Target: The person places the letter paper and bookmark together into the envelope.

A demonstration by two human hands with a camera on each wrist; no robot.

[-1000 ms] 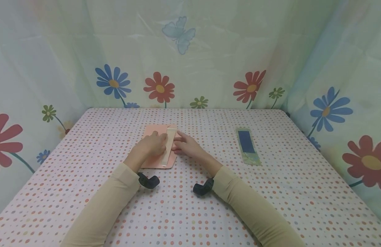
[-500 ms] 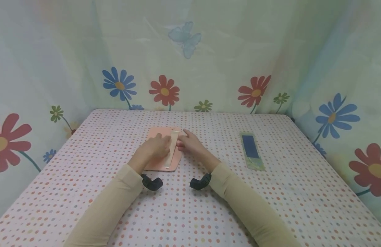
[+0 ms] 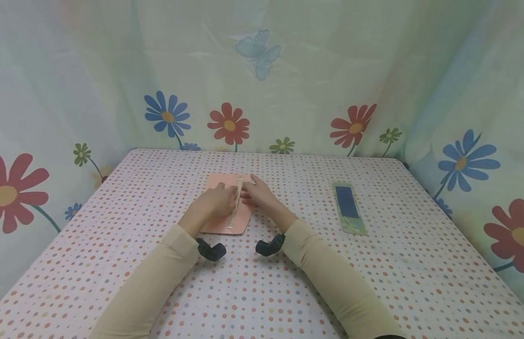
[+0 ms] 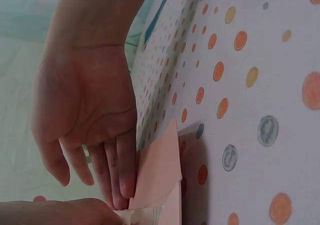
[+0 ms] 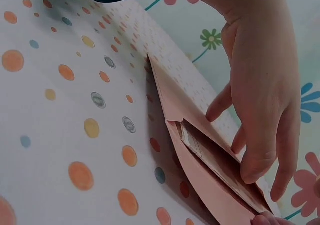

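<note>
Pale card [image 3: 233, 215] deeper inside pink envelope [image 3: 243, 216].

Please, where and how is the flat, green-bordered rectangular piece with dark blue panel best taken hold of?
I would pinch the green-bordered rectangular piece by both long edges, near its middle, with the right hand coming from above. It seems to lie flat on the white dotted tablecloth, narrow across, and nothing touches its long edges.

Cream card [image 3: 234, 213] now deeper inside pink envelope [image 3: 243, 214]
</note>
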